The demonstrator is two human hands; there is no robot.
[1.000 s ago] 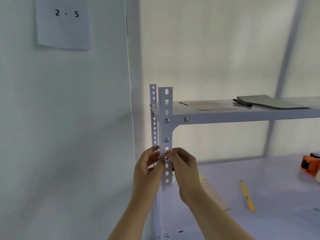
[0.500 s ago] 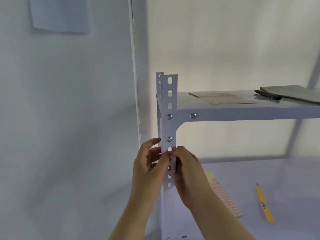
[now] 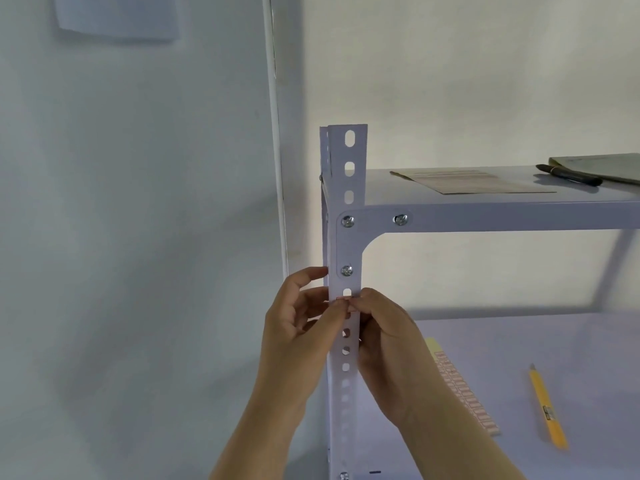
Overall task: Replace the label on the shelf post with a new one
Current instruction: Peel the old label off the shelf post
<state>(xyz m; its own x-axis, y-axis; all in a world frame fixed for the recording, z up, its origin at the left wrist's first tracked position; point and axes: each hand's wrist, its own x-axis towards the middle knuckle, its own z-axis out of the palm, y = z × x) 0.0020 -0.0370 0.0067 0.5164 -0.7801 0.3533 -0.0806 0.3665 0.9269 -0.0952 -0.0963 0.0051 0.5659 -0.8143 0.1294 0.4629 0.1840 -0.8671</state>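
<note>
A white perforated shelf post point(image 3: 347, 168) stands upright at the centre. A small label with a red border point(image 3: 347, 301) lies across the post just under a slot, mostly hidden by fingertips. My left hand point(image 3: 298, 327) is on the post's left side, thumb and forefinger pinching at the label's left end. My right hand point(image 3: 388, 337) is on the right side, its fingertips pressed on the label's right end. How much of the label sticks to the post is hidden.
The upper shelf point(image 3: 485, 216) carries paper sheets point(image 3: 471, 181), a black pen point(image 3: 568, 175) and a booklet. On the lower shelf lie a sheet of red-bordered labels point(image 3: 464, 393) and a yellow utility knife point(image 3: 546, 407). A wall with a pinned paper point(image 3: 117, 15) is at left.
The view has shifted left and closer, so the post sits more central. Both hands stay at the same spot on the post; the red edge of the label now shows between the fingertips.
</note>
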